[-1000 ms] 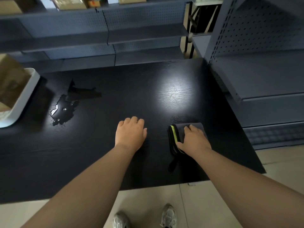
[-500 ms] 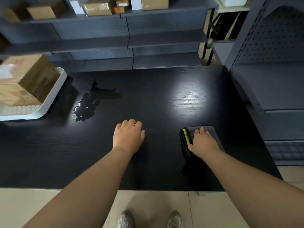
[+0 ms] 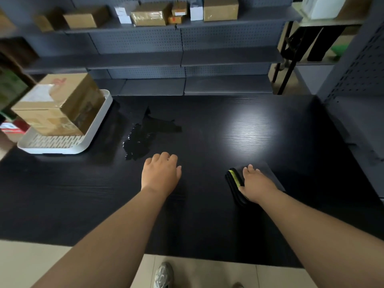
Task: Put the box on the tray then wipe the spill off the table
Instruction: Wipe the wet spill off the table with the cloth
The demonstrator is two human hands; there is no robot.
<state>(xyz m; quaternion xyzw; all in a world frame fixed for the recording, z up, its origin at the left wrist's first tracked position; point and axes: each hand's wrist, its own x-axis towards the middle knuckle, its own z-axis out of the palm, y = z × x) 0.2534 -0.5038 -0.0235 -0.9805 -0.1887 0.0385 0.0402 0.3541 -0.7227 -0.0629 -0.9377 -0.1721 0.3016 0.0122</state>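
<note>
Cardboard box on white tray, frame left. Right hand flat on folded cloth, grip not closed; left hand flat on counter. Next: clamp cloth, wipe spill.

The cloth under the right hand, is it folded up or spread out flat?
Folded. The cloth shows stacked layers along its left edge, with a yellow-green trim, lying as a compact pad under the right hand.

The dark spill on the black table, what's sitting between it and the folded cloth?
Only the left hand, flat on the black table, lies between the dark spill and the folded cloth, in the head view.
</note>
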